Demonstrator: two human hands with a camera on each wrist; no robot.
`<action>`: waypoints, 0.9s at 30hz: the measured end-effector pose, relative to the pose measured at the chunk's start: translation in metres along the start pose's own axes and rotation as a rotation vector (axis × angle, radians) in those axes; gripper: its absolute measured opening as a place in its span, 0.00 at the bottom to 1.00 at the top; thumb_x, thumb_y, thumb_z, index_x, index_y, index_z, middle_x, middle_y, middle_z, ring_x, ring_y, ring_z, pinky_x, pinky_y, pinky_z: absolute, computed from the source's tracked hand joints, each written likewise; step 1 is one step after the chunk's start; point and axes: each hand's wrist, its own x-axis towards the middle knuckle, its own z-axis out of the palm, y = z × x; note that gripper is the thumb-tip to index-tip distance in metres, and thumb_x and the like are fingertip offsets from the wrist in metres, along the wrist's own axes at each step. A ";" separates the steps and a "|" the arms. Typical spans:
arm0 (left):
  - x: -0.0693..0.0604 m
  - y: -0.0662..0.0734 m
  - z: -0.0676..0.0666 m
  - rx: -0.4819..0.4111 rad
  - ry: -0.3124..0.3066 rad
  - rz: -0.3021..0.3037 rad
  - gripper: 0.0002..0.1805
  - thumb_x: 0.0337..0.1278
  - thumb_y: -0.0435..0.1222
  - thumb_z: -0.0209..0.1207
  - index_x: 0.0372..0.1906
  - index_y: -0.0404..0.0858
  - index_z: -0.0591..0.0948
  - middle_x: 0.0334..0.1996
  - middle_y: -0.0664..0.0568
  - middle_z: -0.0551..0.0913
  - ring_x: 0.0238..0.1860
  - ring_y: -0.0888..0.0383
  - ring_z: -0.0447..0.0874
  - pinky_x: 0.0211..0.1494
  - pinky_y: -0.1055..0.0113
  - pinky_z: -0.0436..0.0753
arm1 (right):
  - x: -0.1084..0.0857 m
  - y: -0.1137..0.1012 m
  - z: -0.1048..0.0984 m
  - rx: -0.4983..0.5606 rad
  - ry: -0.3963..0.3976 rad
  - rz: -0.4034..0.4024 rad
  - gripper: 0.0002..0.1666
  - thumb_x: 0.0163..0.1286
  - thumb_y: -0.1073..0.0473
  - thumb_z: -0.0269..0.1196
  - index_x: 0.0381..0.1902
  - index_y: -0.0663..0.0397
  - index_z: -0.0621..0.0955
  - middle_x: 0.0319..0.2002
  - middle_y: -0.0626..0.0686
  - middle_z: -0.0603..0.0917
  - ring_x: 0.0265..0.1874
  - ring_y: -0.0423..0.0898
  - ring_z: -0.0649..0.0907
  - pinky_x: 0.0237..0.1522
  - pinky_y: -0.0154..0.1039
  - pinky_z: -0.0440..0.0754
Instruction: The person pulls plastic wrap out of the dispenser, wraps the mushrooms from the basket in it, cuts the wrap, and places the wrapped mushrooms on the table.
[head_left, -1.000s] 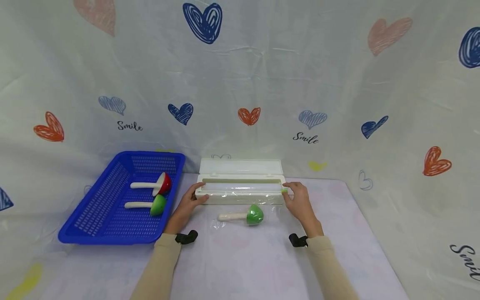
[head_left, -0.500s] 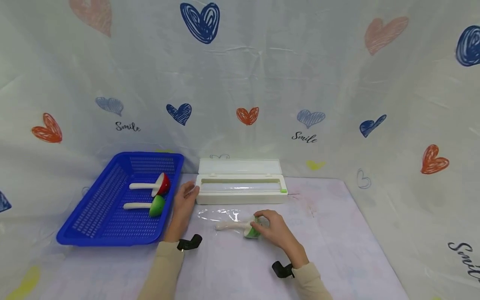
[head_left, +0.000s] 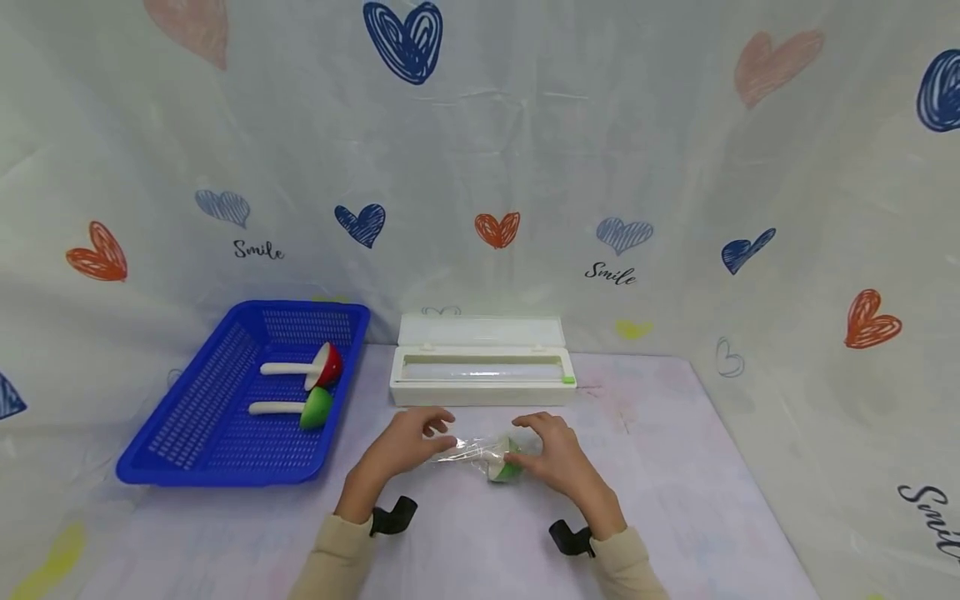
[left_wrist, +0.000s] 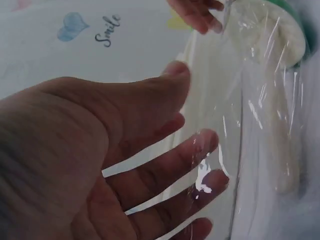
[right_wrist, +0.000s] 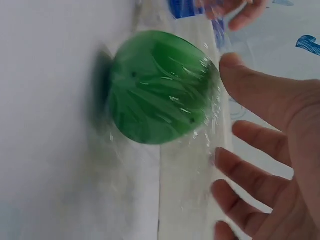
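Presently, from my distant seat, I am seeing a person's bare left hand [head_left: 405,440] and bare right hand [head_left: 557,457] hovering low over a pale, cloth-covered table [head_left: 465,550]. Between them, a toy mushroom with rounded green cap and white stem [right_wrist: 160,87] is lying on its side on the table, and a thin, crinkled sheet of clear plastic film [head_left: 468,451] is covering it. The cap is facing the right hand, while the stem is pointing toward the left hand. The left hand is grasping nothing: its fingers are spreading loosely, and in the left wrist view the film is passing across the fingertips. The right hand is likewise being free, with fingers extending apart and thumb lying close beside the cap; whether this thumb is touching the film, I am not able to tell. Behind them, an oblong white plastic box [head_left: 483,396] is standing with its lid [head_left: 481,332] raised. At the left, a blue perforated plastic basket [head_left: 202,425] is holding a red-capped toy mushroom [head_left: 322,367] and a second green-capped toy mushroom [head_left: 317,410]. A whitish curtain with printed hearts [head_left: 480,150] is hanging at the back
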 end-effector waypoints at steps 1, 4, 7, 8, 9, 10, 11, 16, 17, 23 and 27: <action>-0.001 0.002 0.002 0.005 -0.045 0.004 0.16 0.61 0.34 0.70 0.53 0.37 0.85 0.40 0.50 0.89 0.41 0.53 0.83 0.43 0.60 0.83 | -0.001 0.000 -0.002 -0.008 -0.013 0.015 0.30 0.58 0.48 0.78 0.56 0.53 0.85 0.55 0.53 0.86 0.57 0.58 0.81 0.58 0.62 0.75; -0.004 0.006 0.006 0.016 -0.101 0.050 0.15 0.58 0.30 0.69 0.51 0.35 0.86 0.32 0.54 0.86 0.34 0.60 0.78 0.36 0.68 0.78 | -0.003 0.000 -0.008 0.002 -0.066 0.044 0.30 0.59 0.48 0.78 0.55 0.55 0.84 0.54 0.53 0.86 0.53 0.56 0.82 0.55 0.58 0.78; -0.007 0.007 0.009 0.027 -0.101 0.102 0.08 0.60 0.29 0.68 0.44 0.36 0.88 0.31 0.55 0.86 0.33 0.64 0.76 0.35 0.71 0.76 | -0.005 0.000 -0.014 0.049 -0.104 0.054 0.24 0.61 0.56 0.77 0.53 0.59 0.84 0.47 0.53 0.87 0.42 0.49 0.82 0.44 0.43 0.81; -0.008 0.007 0.009 0.030 -0.097 0.116 0.06 0.61 0.29 0.68 0.42 0.36 0.89 0.32 0.56 0.86 0.33 0.65 0.76 0.36 0.71 0.77 | -0.006 0.000 -0.016 0.062 -0.113 0.050 0.22 0.61 0.59 0.76 0.52 0.60 0.85 0.43 0.52 0.86 0.38 0.46 0.81 0.40 0.39 0.80; -0.009 0.007 0.009 0.027 -0.093 0.127 0.04 0.61 0.30 0.68 0.40 0.36 0.89 0.32 0.55 0.87 0.33 0.65 0.77 0.36 0.71 0.77 | -0.006 0.000 -0.018 0.062 -0.113 0.039 0.19 0.62 0.61 0.75 0.49 0.60 0.85 0.39 0.50 0.86 0.35 0.43 0.79 0.36 0.36 0.79; -0.010 0.006 0.009 0.028 -0.084 0.138 0.03 0.62 0.30 0.68 0.38 0.37 0.89 0.33 0.56 0.88 0.33 0.66 0.77 0.36 0.71 0.78 | -0.007 0.000 -0.020 0.059 -0.106 0.024 0.15 0.62 0.63 0.75 0.47 0.59 0.86 0.36 0.48 0.85 0.33 0.41 0.78 0.34 0.34 0.77; -0.011 0.006 0.008 0.028 -0.076 0.147 0.02 0.62 0.31 0.68 0.38 0.38 0.90 0.34 0.56 0.88 0.34 0.66 0.77 0.36 0.71 0.78 | -0.007 0.000 -0.021 0.060 -0.091 0.007 0.12 0.62 0.65 0.74 0.44 0.59 0.87 0.33 0.47 0.85 0.31 0.39 0.77 0.33 0.33 0.77; -0.018 0.006 0.001 -0.032 -0.114 0.181 0.03 0.64 0.35 0.68 0.39 0.41 0.90 0.35 0.59 0.88 0.34 0.67 0.79 0.37 0.71 0.80 | -0.011 -0.001 -0.032 0.070 -0.037 -0.053 0.03 0.65 0.63 0.72 0.34 0.48 0.89 0.32 0.39 0.84 0.33 0.35 0.78 0.38 0.40 0.81; -0.019 0.006 -0.002 -0.064 -0.160 0.168 0.05 0.66 0.37 0.67 0.41 0.41 0.90 0.36 0.58 0.89 0.35 0.66 0.81 0.38 0.70 0.81 | -0.012 -0.001 -0.034 0.084 -0.051 -0.056 0.02 0.66 0.62 0.72 0.34 0.48 0.89 0.31 0.39 0.84 0.32 0.34 0.78 0.38 0.40 0.81; -0.024 0.003 -0.003 -0.167 -0.348 0.024 0.13 0.72 0.36 0.61 0.49 0.30 0.86 0.34 0.44 0.90 0.33 0.48 0.89 0.36 0.61 0.86 | -0.022 0.006 -0.029 0.172 -0.210 -0.020 0.07 0.74 0.57 0.65 0.39 0.53 0.87 0.24 0.45 0.83 0.21 0.33 0.75 0.25 0.32 0.74; -0.025 -0.001 0.011 -0.068 -0.268 -0.054 0.21 0.62 0.34 0.69 0.57 0.31 0.80 0.31 0.48 0.87 0.27 0.55 0.83 0.30 0.64 0.80 | -0.028 0.012 -0.014 0.178 -0.235 -0.002 0.16 0.71 0.60 0.68 0.52 0.60 0.80 0.26 0.43 0.81 0.22 0.33 0.76 0.26 0.31 0.76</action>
